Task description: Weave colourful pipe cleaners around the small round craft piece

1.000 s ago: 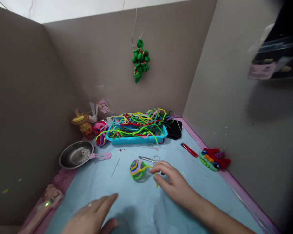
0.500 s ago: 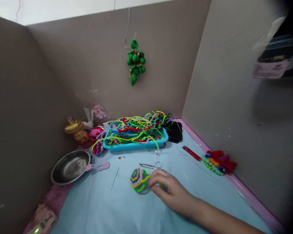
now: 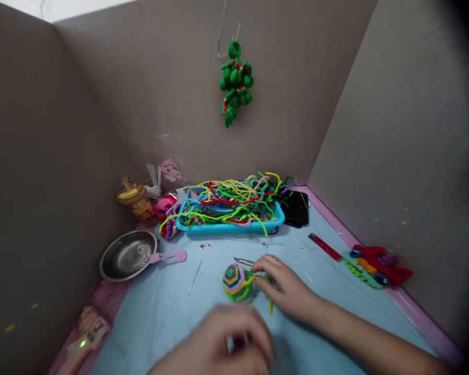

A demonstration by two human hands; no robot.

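Observation:
A small ball point(image 3: 234, 278) sits on the blue sheet, part covered with purple, pink, yellow and green fuzzy strands, its lower side grey-green. My right hand point(image 3: 287, 286) is at the ball's right side, fingers curled and closed round a yellow strand point(image 3: 271, 307) that runs from the ball and hangs out below the thumb. Blurred by motion, my left hand point(image 3: 222, 341) is in front of the ball, nearer to me, with bent fingers; whether it holds anything is not clear. Small scissors point(image 3: 243, 261) lie just behind the ball, their handles hidden by my right hand.
A turquoise tray point(image 3: 230, 228) heaped with coloured strands stands at the back. Left are a metal pan point(image 3: 127, 255), a cup point(image 3: 135, 200) and a glue gun point(image 3: 84, 338). Right lie a red cutter point(image 3: 325, 247) and a red plush toy point(image 3: 379, 265). Grey partitions enclose the sheet.
My left hand has come into view from below. The right hand stays beside the ball. The whole view has shifted, with things sitting further right and most of them higher.

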